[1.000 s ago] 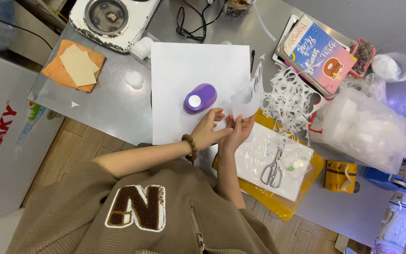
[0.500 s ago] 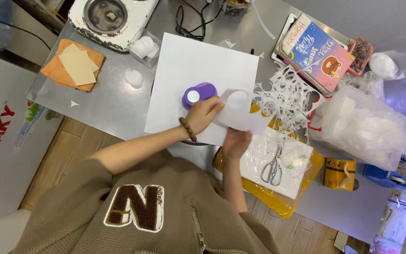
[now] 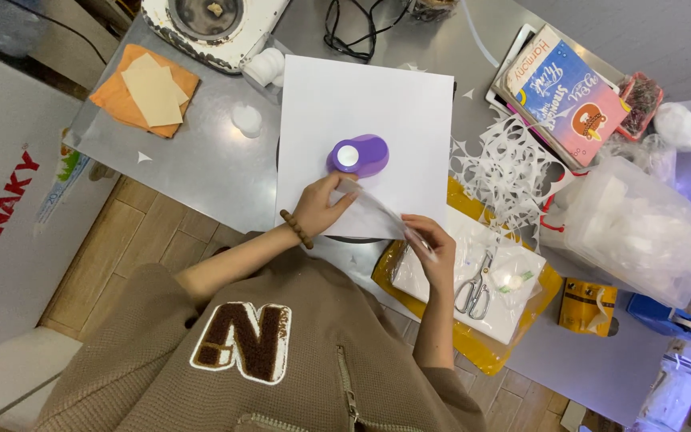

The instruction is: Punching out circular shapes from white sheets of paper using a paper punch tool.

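both hands, left hand [image 3: 320,210] and right hand [image 3: 435,250], pinch opposite ends of a thin, limp paper strip [image 3: 377,216] beside the purple craft punch [image 3: 358,155]; judged tear-prone.

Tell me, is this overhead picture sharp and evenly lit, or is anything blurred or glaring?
Head view: light is soft and even, with faint shadows only; the white sheet looks bright but not glaring; the purple punch and scissors are crisp; the paper strip between left hand and right hand looks slightly smeared.
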